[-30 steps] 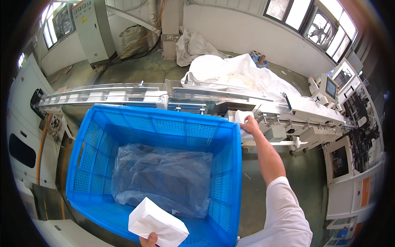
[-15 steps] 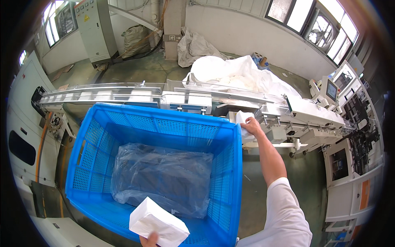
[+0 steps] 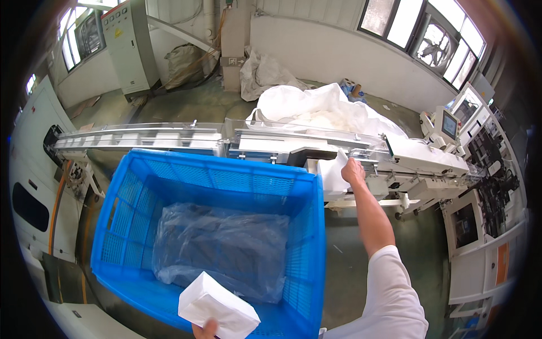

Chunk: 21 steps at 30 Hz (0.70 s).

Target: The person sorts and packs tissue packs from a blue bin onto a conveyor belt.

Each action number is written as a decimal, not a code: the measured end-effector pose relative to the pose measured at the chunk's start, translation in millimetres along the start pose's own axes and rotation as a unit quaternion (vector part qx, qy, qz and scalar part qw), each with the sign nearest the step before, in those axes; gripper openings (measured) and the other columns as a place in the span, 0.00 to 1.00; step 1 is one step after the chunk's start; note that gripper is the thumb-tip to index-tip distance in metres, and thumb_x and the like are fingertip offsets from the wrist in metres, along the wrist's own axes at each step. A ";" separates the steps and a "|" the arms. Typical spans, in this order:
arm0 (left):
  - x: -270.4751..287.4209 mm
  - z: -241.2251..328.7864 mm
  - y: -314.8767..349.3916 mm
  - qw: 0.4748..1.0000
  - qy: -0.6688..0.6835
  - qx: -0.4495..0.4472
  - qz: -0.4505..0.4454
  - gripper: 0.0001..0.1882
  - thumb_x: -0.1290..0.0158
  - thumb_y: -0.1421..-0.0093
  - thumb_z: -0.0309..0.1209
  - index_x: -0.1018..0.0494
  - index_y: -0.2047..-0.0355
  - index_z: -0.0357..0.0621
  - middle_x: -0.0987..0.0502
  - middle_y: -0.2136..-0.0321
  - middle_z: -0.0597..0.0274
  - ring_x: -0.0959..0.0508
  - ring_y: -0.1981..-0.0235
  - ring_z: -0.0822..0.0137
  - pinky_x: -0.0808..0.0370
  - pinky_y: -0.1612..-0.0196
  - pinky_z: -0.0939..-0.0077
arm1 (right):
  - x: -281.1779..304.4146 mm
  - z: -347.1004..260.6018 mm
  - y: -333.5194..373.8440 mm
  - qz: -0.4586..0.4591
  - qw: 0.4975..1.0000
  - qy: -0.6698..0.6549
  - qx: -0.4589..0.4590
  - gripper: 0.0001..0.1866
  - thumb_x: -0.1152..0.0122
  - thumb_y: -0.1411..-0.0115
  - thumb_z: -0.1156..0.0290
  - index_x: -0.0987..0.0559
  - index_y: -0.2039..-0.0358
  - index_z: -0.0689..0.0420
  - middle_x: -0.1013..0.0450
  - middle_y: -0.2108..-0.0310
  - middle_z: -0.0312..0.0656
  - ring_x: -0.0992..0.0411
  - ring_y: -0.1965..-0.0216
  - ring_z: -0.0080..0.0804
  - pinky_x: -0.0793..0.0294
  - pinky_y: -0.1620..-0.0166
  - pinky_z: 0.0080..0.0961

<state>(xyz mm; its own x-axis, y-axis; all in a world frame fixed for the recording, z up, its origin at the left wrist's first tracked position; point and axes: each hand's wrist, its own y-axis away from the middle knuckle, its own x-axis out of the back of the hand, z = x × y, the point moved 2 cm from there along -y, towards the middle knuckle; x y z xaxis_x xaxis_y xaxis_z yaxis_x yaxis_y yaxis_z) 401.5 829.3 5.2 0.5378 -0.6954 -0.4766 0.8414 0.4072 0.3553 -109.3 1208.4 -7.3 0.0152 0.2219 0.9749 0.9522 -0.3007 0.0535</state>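
Observation:
My left hand [image 3: 208, 329] grips a block-like stack of white tissues [image 3: 217, 308] over the near side of a large blue plastic crate [image 3: 226, 161]. The thumb presses on its face and the other fingers are hidden under it. Over the crate's far right corner, my right hand [image 3: 353, 172] is closed on the right edge of another white tissue stack [image 3: 333, 175], at the side of the conveyor [image 3: 271, 140]. Most of its fingertips are hidden behind the paper. Crumpled clear plastic film [image 3: 220, 248] lies on the crate's bottom.
White stacks [image 3: 166, 139] sit along the conveyor's left stretch, behind clear guards. A big white sack [image 3: 327, 107] with pale material stands beyond it. Machines flank me: a white cabinet [image 3: 39, 169] at left and one with a screen [image 3: 450, 124] at right.
My right hand has shifted a little right, and more of the tissue stack beside it shows. The left hand keeps its hold on its stack. Stacks on the conveyor have changed position.

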 end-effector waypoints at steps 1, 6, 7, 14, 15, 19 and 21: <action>-0.7 -0.7 -1.2 1.000 0.001 0.002 -0.011 0.38 0.45 0.43 0.26 0.52 0.35 0.43 0.37 0.42 0.50 0.32 0.44 0.49 0.31 0.44 0.50 | 7.2 11.4 0.9 0.016 1.000 0.005 0.001 0.19 0.51 0.45 0.72 0.26 0.53 0.61 0.26 0.56 0.58 0.29 0.50 0.55 0.30 0.48 0.43; -4.8 -5.9 -4.8 0.999 -0.020 0.014 -0.030 0.38 0.44 0.43 0.27 0.51 0.36 0.43 0.35 0.44 0.50 0.30 0.47 0.49 0.27 0.47 0.52 | 27.4 55.8 0.4 0.114 0.990 -0.041 0.067 0.19 0.52 0.43 0.72 0.30 0.50 0.57 0.26 0.60 0.58 0.29 0.54 0.55 0.31 0.51 0.47; -7.4 -5.2 -3.6 0.999 -0.029 0.023 -0.029 0.38 0.44 0.43 0.27 0.51 0.36 0.43 0.35 0.45 0.50 0.29 0.47 0.49 0.26 0.48 0.52 | 33.5 57.3 5.4 0.140 0.985 -0.065 0.078 0.19 0.52 0.43 0.71 0.30 0.50 0.56 0.26 0.61 0.58 0.29 0.55 0.56 0.31 0.52 0.48; -41.5 -11.3 8.0 0.997 -0.051 -0.003 -0.060 0.38 0.42 0.44 0.28 0.49 0.37 0.41 0.34 0.46 0.49 0.28 0.49 0.50 0.26 0.49 0.53 | 131.4 60.0 55.8 0.326 0.872 -0.267 0.248 0.15 0.47 0.44 0.72 0.25 0.54 0.56 0.25 0.69 0.55 0.26 0.66 0.55 0.27 0.61 0.42; -46.6 -11.9 11.7 0.997 -0.053 0.004 -0.053 0.38 0.42 0.44 0.28 0.49 0.37 0.41 0.34 0.46 0.49 0.28 0.49 0.50 0.26 0.49 0.52 | 157.9 59.4 74.0 0.346 0.841 -0.309 0.279 0.16 0.46 0.44 0.72 0.25 0.54 0.56 0.25 0.69 0.55 0.26 0.66 0.54 0.27 0.62 0.39; -49.4 -12.4 26.8 0.997 -0.053 0.017 -0.049 0.36 0.43 0.44 0.28 0.47 0.38 0.40 0.33 0.47 0.49 0.28 0.49 0.50 0.26 0.49 0.52 | 215.6 61.1 118.4 0.284 0.585 -0.705 0.282 0.15 0.44 0.42 0.76 0.26 0.54 0.64 0.23 0.63 0.46 0.24 0.63 0.35 0.27 0.59 0.23; -57.7 -6.7 37.0 0.998 -0.046 0.005 -0.049 0.34 0.44 0.43 0.29 0.47 0.38 0.40 0.32 0.47 0.48 0.27 0.49 0.49 0.26 0.49 0.52 | 226.0 59.8 117.6 0.212 0.479 -0.817 0.239 0.14 0.44 0.41 0.78 0.28 0.54 0.64 0.26 0.58 0.43 0.25 0.59 0.32 0.25 0.53 0.29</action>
<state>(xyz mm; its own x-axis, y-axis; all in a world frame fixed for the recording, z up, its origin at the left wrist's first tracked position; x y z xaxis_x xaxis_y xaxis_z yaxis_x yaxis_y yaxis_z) 402.0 888.4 40.5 0.4455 -0.7829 -0.4343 0.8889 0.3290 0.3188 24.3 1278.7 206.4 0.0844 0.7826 -0.6168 0.7124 -0.4802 -0.5118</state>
